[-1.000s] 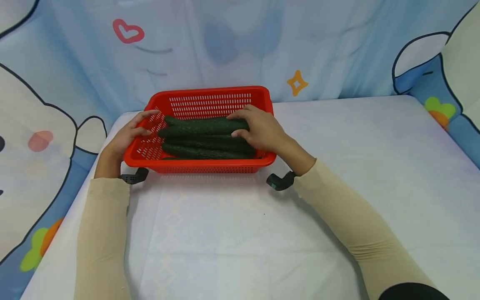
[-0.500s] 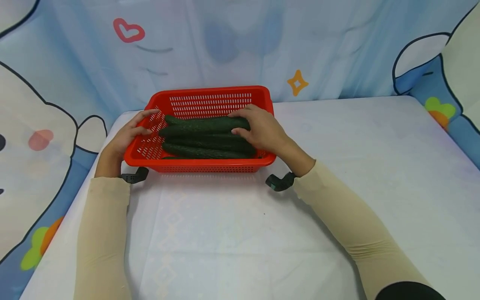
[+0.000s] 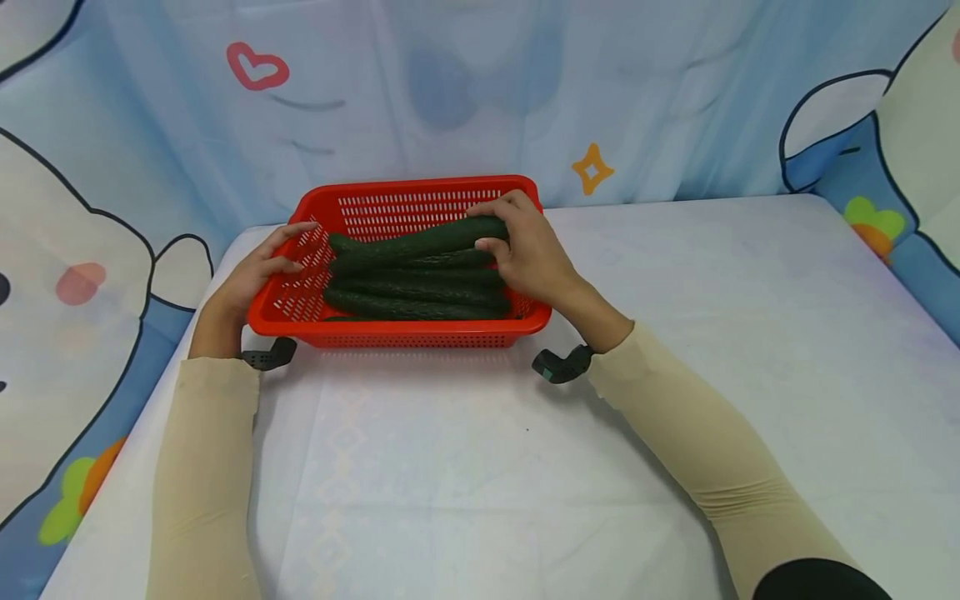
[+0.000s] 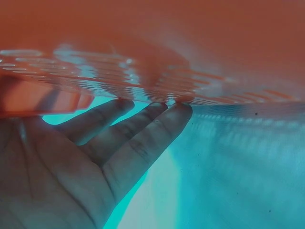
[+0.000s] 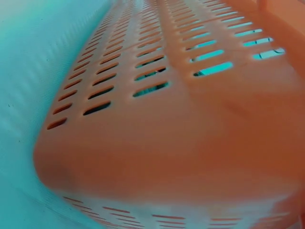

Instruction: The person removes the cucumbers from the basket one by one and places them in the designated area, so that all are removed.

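Observation:
A red slotted plastic basket (image 3: 405, 334) holds several long dark green cucumbers (image 3: 416, 304) lying side by side. My left hand (image 3: 243, 279) holds the basket's left rim, thumb and forefinger over the edge. In the left wrist view, other fingers (image 4: 143, 143) lie stretched against the outside of the basket (image 4: 214, 43). My right hand (image 3: 536, 254) pinches the right end of the farthest cucumber (image 3: 427, 242) between thumb and fingers; that end is tilted up above the others. In the right wrist view only the basket's outer wall (image 5: 181, 138) shows; the hand is out of sight.
The basket stands at the back left of a table with a white cloth (image 3: 450, 467). Behind it hangs a blue cartoon-printed curtain (image 3: 480, 92). Dark wrist-camera mounts (image 3: 566, 364) stick out near the basket's front corners.
My right hand has risen slightly and moved away from me, lifting the right end of the farthest cucumber off the ones beside it. The left hand and basket stay put.

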`<action>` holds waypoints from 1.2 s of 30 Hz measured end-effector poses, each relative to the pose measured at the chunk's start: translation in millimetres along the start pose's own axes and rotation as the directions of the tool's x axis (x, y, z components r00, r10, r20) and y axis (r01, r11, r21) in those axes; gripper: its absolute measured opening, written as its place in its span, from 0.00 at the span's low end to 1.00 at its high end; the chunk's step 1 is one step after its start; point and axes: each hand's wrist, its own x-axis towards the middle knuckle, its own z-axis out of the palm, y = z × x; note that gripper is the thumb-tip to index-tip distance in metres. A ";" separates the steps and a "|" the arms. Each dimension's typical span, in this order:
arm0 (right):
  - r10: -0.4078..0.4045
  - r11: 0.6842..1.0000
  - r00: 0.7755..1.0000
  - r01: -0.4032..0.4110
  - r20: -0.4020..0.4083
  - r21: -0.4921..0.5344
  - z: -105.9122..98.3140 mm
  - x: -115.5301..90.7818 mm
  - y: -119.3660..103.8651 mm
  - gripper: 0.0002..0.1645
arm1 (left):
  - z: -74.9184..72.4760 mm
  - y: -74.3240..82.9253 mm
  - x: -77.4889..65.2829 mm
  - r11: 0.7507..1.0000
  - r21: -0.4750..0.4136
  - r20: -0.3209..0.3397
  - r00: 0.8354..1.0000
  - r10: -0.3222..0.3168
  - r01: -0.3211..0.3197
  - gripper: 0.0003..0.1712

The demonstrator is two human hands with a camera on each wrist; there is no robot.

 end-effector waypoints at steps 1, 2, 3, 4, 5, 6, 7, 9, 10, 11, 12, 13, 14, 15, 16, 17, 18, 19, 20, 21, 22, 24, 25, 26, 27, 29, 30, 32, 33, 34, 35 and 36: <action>0.002 1.000 1.000 -0.002 -0.011 0.004 -0.6 -0.2 0.3 0.22 | 0.3 0.0 0.2 1.000 -0.005 -0.003 1.000 -0.003 0.003 0.35; 0.000 1.000 1.000 0.000 -0.020 0.006 -1.1 -0.4 0.7 0.22 | 0.4 -0.1 0.6 1.000 -0.007 -0.001 1.000 -0.003 0.003 0.34; -0.002 1.000 1.000 0.002 -0.029 0.009 -1.5 -0.6 1.3 0.21 | 0.4 0.0 0.8 1.000 -0.010 -0.001 1.000 -0.004 0.004 0.34; -0.004 1.000 0.999 0.004 -0.039 0.008 -1.7 -0.6 1.9 0.21 | 0.2 -0.3 1.3 1.000 -0.011 0.002 1.000 -0.004 0.004 0.34; -0.006 1.000 0.999 0.006 -0.048 0.004 -2.0 -0.7 2.4 0.21 | 0.1 -0.3 1.7 1.000 -0.010 0.004 1.000 -0.002 0.002 0.34; -0.014 1.000 0.999 0.014 -0.052 0.001 -2.1 -0.4 3.0 0.20 | -0.5 -0.5 1.2 1.000 -0.011 0.005 1.000 -0.001 0.001 0.34; -0.023 1.000 0.998 0.022 -0.055 -0.002 -2.1 0.0 3.9 0.20 | -1.1 -0.4 0.3 1.000 -0.015 0.006 1.000 0.002 -0.002 0.34; -0.034 0.999 0.998 0.034 -0.050 -0.004 -3.2 1.0 5.3 0.20 | -2.4 -0.1 -0.9 1.000 -0.015 0.006 1.000 0.004 -0.004 0.34; -0.036 0.999 0.999 0.036 -0.041 -0.008 -4.3 1.7 6.5 0.21 | -3.0 -0.2 -1.3 1.000 -0.017 0.006 1.000 0.004 -0.004 0.34; -0.037 0.999 0.999 0.036 -0.026 -0.010 -6.1 2.2 7.5 0.21 | -3.2 0.0 -2.1 1.000 -0.017 0.005 1.000 0.006 -0.006 0.34; -0.031 0.999 1.000 0.031 -0.006 -0.011 -8.2 2.5 8.6 0.22 | -3.5 0.0 -3.0 1.000 -0.018 0.005 1.000 0.007 -0.007 0.34; -0.023 1.000 1.000 0.023 0.013 -0.014 -10.6 2.8 9.5 0.23 | -3.4 0.0 -3.7 1.000 -0.019 0.002 1.000 0.006 -0.006 0.34; -0.015 1.000 0.999 0.016 0.035 -0.018 -13.2 3.0 9.9 0.24 | -3.5 -0.3 -4.1 1.000 -0.019 -0.002 1.000 0.005 -0.005 0.34; -0.008 1.000 0.998 0.010 0.058 -0.024 -15.8 3.2 10.4 0.25 | -3.8 -0.5 -4.7 1.000 -0.022 -0.003 1.000 0.006 -0.006 0.34; 0.001 0.999 0.997 0.002 0.081 -0.035 -18.6 3.1 10.7 0.26 | -3.7 -0.5 -5.1 1.000 -0.027 -0.001 1.000 0.008 -0.008 0.34; 0.009 0.999 0.995 -0.004 0.103 -0.049 -21.5 2.9 10.6 0.27 | -3.3 -0.3 -5.1 0.999 -0.032 0.000 1.000 0.007 -0.007 0.34; 0.017 0.998 0.992 -0.009 0.124 -0.067 -24.4 2.7 10.6 0.27 | -2.7 -0.1 -4.8 0.999 -0.044 0.009 1.000 0.009 -0.009 0.34; 0.019 0.996 0.990 -0.006 0.143 -0.092 -27.1 2.7 10.3 0.27 | -1.8 0.3 -4.3 0.998 -0.057 0.017 1.000 0.009 -0.008 0.34; 0.025 0.993 0.985 -0.005 0.168 -0.119 -29.5 2.9 9.6 0.27 | -1.3 0.5 -3.8 0.998 -0.066 0.025 1.000 0.010 -0.008 0.34; 0.029 0.989 0.980 0.001 0.197 -0.148 -31.6 3.2 8.8 0.27 | -0.7 1.0 -3.5 0.997 -0.073 0.028 1.000 0.008 -0.006 0.34; 0.031 0.984 0.974 0.009 0.226 -0.175 -33.2 4.1 8.0 0.27 | 0.1 1.7 -3.3 0.997 -0.075 0.029 1.000 0.005 -0.003 0.34; 0.026 0.977 0.960 0.035 0.280 -0.211 -35.7 6.7 5.5 0.27 | 0.7 2.7 -3.7 0.996 -0.084 0.027 1.000 0.001 0.001 0.34; 0.023 0.974 0.953 0.047 0.303 -0.222 -36.6 8.2 3.9 0.27 | 0.2 3.0 -3.8 0.997 -0.082 0.023 1.000 -0.001 0.002 0.34; 0.021 0.971 0.947 0.058 0.322 -0.233 -37.4 9.6 2.7 0.27 | -0.2 3.2 -3.9 0.997 -0.080 0.021 1.000 0.002 0.000 0.34; 0.019 0.969 0.943 0.065 0.333 -0.238 -38.1 11.1 1.8 0.27 | -0.5 3.5 -3.9 0.997 -0.082 0.022 1.000 0.004 -0.003 0.34; 0.023 0.968 0.939 0.064 0.344 -0.241 -39.9 12.9 0.5 0.28 | -0.8 3.8 -3.4 0.996 -0.093 0.035 0.999 0.015 -0.012 0.34; 0.029 0.968 0.938 0.060 0.346 -0.243 -40.6 13.4 0.6 0.28 | -0.8 3.9 -3.1 0.995 -0.095 0.041 0.999 0.020 -0.016 0.34; 0.031 0.968 0.936 0.058 0.351 -0.242 -40.9 14.3 1.9 0.28 | -0.7 3.8 -2.6 0.996 -0.092 0.043 0.999 0.025 -0.021 0.34; 0.030 0.969 0.935 0.059 0.354 -0.238 -40.8 14.3 2.7 0.29 | -0.7 3.7 -2.6 0.996 -0.090 0.041 0.999 0.024 -0.020 0.34; 0.024 0.969 0.934 0.066 0.356 -0.238 -40.5 14.1 3.5 0.29 | -0.8 3.4 -2.6 0.996 -0.085 0.038 0.999 0.023 -0.020 0.34; 0.014 0.970 0.934 0.073 0.357 -0.231 -39.8 13.7 4.4 0.29 | -1.0 3.2 -2.8 0.997 -0.080 0.033 0.999 0.022 -0.019 0.34; 0.002 0.971 0.934 0.083 0.357 -0.224 -38.9 13.4 5.4 0.29 | -1.3 2.9 -2.9 0.997 -0.074 0.029 0.999 0.021 -0.019 0.34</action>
